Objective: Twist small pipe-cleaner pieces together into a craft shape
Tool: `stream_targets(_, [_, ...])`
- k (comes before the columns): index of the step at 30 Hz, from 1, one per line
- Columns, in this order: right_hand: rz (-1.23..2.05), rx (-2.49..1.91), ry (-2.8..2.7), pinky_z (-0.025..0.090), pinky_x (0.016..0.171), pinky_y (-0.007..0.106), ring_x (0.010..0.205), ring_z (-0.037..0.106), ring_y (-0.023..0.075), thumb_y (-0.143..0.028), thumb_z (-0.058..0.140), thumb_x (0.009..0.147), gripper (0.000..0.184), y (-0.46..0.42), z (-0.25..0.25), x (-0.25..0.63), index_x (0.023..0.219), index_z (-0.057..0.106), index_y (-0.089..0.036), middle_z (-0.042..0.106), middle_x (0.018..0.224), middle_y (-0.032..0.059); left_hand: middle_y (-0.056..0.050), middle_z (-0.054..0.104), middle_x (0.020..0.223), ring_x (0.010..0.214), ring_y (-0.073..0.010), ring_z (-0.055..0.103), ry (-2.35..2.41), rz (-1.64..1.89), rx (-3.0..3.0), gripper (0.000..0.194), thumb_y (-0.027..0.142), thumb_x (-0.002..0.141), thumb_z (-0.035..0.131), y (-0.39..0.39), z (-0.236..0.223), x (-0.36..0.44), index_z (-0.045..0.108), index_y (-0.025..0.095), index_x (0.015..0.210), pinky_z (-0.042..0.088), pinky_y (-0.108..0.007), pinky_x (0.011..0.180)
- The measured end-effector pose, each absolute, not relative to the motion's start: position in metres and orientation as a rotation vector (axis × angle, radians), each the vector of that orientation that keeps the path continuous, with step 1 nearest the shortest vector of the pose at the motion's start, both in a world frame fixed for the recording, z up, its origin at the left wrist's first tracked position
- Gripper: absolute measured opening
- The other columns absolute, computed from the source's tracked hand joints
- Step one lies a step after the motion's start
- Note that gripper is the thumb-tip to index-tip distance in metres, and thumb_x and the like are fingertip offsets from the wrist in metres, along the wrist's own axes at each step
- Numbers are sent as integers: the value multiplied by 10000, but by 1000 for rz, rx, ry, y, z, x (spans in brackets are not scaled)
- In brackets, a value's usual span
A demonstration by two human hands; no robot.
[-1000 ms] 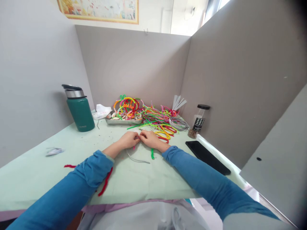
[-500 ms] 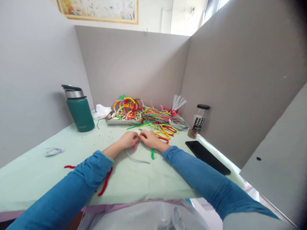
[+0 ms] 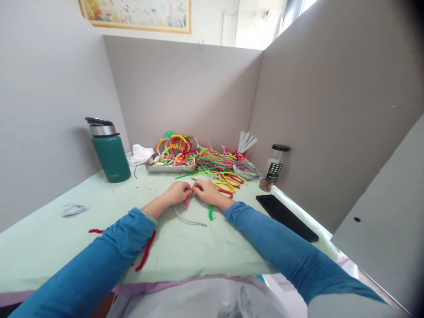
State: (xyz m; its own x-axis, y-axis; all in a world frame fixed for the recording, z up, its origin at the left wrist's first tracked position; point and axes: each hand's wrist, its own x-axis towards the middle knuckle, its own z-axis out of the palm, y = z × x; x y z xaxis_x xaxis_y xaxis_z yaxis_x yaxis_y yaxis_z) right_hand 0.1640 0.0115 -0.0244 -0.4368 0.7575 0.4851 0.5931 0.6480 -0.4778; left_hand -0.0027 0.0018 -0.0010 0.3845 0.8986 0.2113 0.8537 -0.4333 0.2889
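My left hand (image 3: 178, 192) and my right hand (image 3: 207, 192) meet fingertip to fingertip over the pale green table (image 3: 82, 238). Both are closed in a pinch on a pink pipe cleaner (image 3: 187, 201) whose end hangs down between them. A thin silver headband wire (image 3: 189, 221) lies on the table just in front of the hands. A short green pipe cleaner (image 3: 210, 213) lies by my right wrist. A red pipe cleaner (image 3: 145, 252) lies under my left sleeve.
Behind the hands lie a heap of coloured pipe cleaners (image 3: 220, 168), a metal tray (image 3: 170, 168) with finished pieces and a wire coil (image 3: 247, 170). A green flask (image 3: 111, 152) stands at the left, a small jar (image 3: 274, 170) and a black phone (image 3: 286, 216) at the right. Grey partitions enclose the table.
The hands stay almost still, with only slight finger movement at the pink pipe cleaner. Nothing else has moved.
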Motion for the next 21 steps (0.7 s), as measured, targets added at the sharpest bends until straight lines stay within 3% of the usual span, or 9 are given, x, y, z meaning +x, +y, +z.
stream_targets(21, [393, -1045, -2149, 310, 598, 224, 614, 482, 108, -150, 464, 835, 171, 7, -18, 165, 721, 590, -162, 597, 664, -5, -21, 633, 661, 624, -138, 510, 1599, 497, 2494, 287, 303, 834, 437, 1, 1, 0, 658, 164, 715, 332, -237, 590])
